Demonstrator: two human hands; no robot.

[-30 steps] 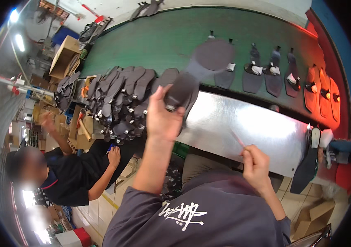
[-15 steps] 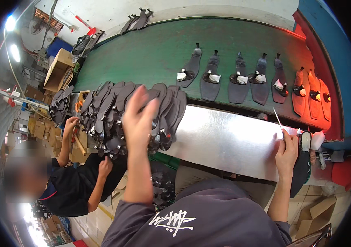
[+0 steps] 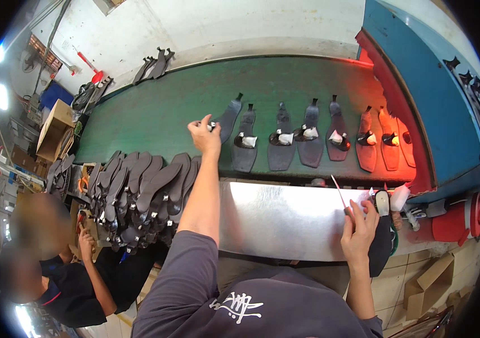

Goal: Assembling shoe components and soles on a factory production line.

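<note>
My left hand (image 3: 206, 135) reaches over the green belt and closes on the strap area of the leftmost dark sandal (image 3: 228, 119), hiding much of its front. That sandal lies tilted, its heel end pointing away. My right hand (image 3: 359, 228), above the metal ledge, holds a thin, pale, pointed tool (image 3: 339, 191) with its tip up and to the left. Several more dark square-toed sandals (image 3: 245, 149) lie in a row to the right, white stuffing under their straps. The rightmost ones glow in red-orange light.
A heap of dark sandals (image 3: 155, 183) covers the left of the metal ledge (image 3: 273, 225). A co-worker's hand (image 3: 86, 243) is beside it. The green belt (image 3: 155, 118) runs into a blue machine (image 3: 420, 96) with a red curtain (image 3: 394, 107). A red container (image 3: 454, 222) stands at right.
My left hand has gone from above the heap to the leftmost sandal on the belt and taken hold of it. My right hand keeps the pointed tool. The whole view has shifted.
</note>
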